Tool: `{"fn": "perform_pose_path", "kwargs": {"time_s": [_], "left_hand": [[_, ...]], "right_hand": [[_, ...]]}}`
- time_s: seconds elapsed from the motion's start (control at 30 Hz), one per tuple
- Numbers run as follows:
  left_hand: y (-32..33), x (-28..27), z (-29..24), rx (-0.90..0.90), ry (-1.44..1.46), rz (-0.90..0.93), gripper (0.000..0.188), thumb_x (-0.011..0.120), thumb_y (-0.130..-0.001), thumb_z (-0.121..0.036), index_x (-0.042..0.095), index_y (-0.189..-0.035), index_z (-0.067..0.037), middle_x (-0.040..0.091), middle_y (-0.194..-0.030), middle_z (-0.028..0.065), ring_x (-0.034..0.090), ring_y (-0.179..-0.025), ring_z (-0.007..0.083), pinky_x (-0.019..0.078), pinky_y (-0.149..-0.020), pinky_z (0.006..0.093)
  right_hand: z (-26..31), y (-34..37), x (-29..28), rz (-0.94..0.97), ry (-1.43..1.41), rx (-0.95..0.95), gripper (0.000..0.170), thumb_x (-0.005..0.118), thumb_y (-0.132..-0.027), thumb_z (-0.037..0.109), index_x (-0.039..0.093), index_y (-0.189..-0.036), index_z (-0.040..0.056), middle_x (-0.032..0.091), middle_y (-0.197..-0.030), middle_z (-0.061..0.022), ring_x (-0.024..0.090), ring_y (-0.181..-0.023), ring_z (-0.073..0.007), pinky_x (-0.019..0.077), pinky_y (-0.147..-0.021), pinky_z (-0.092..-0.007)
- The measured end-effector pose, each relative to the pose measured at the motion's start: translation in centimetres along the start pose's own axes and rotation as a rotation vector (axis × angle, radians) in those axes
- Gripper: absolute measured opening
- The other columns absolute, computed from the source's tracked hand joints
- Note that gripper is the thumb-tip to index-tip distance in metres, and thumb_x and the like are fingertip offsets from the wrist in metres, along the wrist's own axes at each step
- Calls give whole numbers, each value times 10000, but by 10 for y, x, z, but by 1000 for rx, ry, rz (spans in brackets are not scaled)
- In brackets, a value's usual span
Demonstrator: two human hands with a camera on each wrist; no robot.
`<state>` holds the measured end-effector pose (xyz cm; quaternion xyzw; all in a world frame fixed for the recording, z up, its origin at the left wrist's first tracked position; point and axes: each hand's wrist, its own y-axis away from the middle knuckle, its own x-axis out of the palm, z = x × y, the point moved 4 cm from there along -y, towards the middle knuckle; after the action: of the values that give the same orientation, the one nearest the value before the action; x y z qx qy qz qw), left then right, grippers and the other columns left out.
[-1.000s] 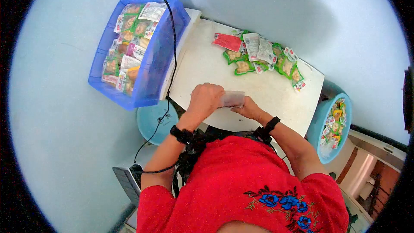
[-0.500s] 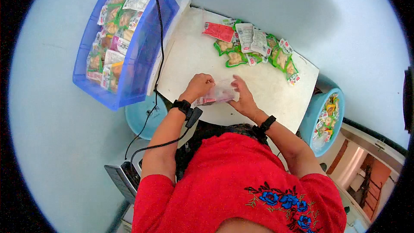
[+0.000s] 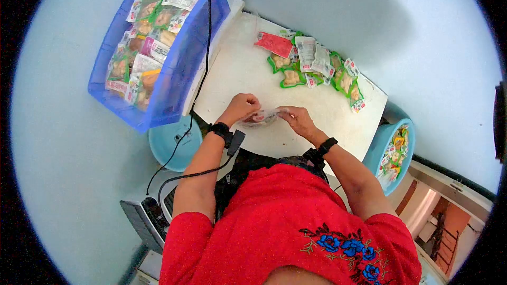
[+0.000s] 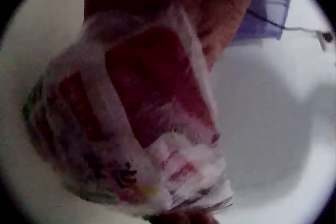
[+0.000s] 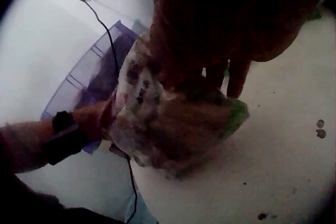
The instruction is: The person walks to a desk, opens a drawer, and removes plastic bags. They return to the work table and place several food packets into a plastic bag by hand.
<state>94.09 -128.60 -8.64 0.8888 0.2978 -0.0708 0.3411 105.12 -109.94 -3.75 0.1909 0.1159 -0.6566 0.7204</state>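
Observation:
In the head view my left hand (image 3: 242, 108) pinches one end of a clear plastic bag (image 3: 259, 119) over the near part of the white table. Thumb and fingers of my right hand (image 3: 300, 121) grip its other end. Red and white printed packets (image 4: 157, 82) show through the clear film in the left wrist view. From the right wrist, the bag (image 5: 184, 124) shows brownish contents and a green edge, with the right fingers curled over its top. Beyond the hands lies a pile of green-edged food packets (image 3: 291, 77) with a red packet (image 3: 274, 44) on its left.
A blue-violet crate (image 3: 182, 82) full of packets stands at the left of the white table (image 3: 227, 74). Right of the table is a light-blue tub (image 3: 374, 153) of packets; another light-blue basin (image 3: 163, 150) sits lower left. A black cable (image 3: 207, 47) hangs across the crate side.
The bag was upright and compact, then spread between the hands with the right fingers apart; now it is lower and flatter, and the right fingers have closed on its end.

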Motion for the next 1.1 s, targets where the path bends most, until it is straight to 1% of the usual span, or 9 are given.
{"fn": "perform_pose_path", "kwargs": {"time_s": [0.13, 0.27, 0.33, 0.5, 0.63, 0.73, 1.03, 1.07, 1.1], "left_hand": [[31, -15, -10, -188, 714, 131, 578, 449, -909, -571, 663, -939, -35, 654, -846, 70, 615, -805, 174, 481, -739, 313], [75, -38, -66, -30, 1043, 390, 747, 332, -889, -671, 512, -1285, -64, 566, -1225, 76, 533, -1091, 221, 384, -966, 392], [100, -52, -92, 170, 869, 318, 656, 422, -911, -574, 447, -1338, -77, 533, -1273, 77, 499, -1161, 211, 373, -984, 411], [108, -57, -96, 184, 1078, 174, 450, 688, -830, -178, 510, -1225, -53, 586, -1168, 52, 590, -1030, 154, 515, -836, 343], [128, -77, -115, 185, 1133, 73, 421, 688, -815, -130, 526, -1189, -27, 625, -1085, 66, 628, -951, 162, 535, -798, 333], [143, -102, -126, 101, 1090, -23, 401, 629, -836, -69, 500, -1204, 28, 605, -1145, 115, 617, -1002, 217, 497, -898, 349], [185, -250, -106, 433, 1319, -318, 361, 550, -866, -65, 482, -1207, 28, 586, -1132, 136, 613, -994, 256, 533, -851, 396], [189, -268, -101, 456, 1276, -402, 347, 538, -875, -68, 480, -1202, 35, 586, -1136, 142, 607, -1007, 266, 522, -872, 407], [190, -286, -83, 650, 884, -511, 332, 524, -887, -72, 484, -1199, 35, 585, -1141, 149, 602, -1015, 274, 511, -888, 415]], "right_hand": [[-12, -9, -12, -26, -153, 182, 264, 593, -881, 254, 638, -845, -4, 598, -677, -61, 513, -617, -150, 425, -578, -294], [20, -14, -44, -60, -292, 343, 273, 588, -883, 259, 626, -764, 16, 539, -647, 6, 434, -602, -75, 368, -539, -259], [36, -18, -47, -131, -449, 323, 239, 594, -885, 250, 646, -841, 22, 575, -711, 25, 458, -613, -77, 359, -539, -238], [106, -33, -47, -220, -857, 348, 253, 596, -887, 228, 632, -947, -15, 639, -846, -28, 586, -718, -119, 471, -636, -256], [123, -38, -48, -129, -849, 362, 249, 559, -919, 220, 603, -1036, 4, 647, -975, -58, 617, -826, -125, 511, -733, -285], [152, -43, -47, -131, -905, 237, 310, 527, -937, 265, 583, -1095, 4, 653, -961, -80, 631, -788, -152, 523, -698, -306], [152, -18, -69, -213, -801, 278, 427, 526, -929, 329, 538, -1161, -28, 654, -914, -148, 663, -795, -239, 542, -662, -329], [144, -11, -72, -248, -825, 287, 425, 526, -930, 327, 535, -1166, -26, 651, -905, -149, 664, -786, -237, 542, -651, -323], [142, -4, -75, -307, -815, 330, 419, 540, -920, 331, 545, -1139, -25, 651, -895, -145, 663, -776, -231, 538, -637, -317]]}}
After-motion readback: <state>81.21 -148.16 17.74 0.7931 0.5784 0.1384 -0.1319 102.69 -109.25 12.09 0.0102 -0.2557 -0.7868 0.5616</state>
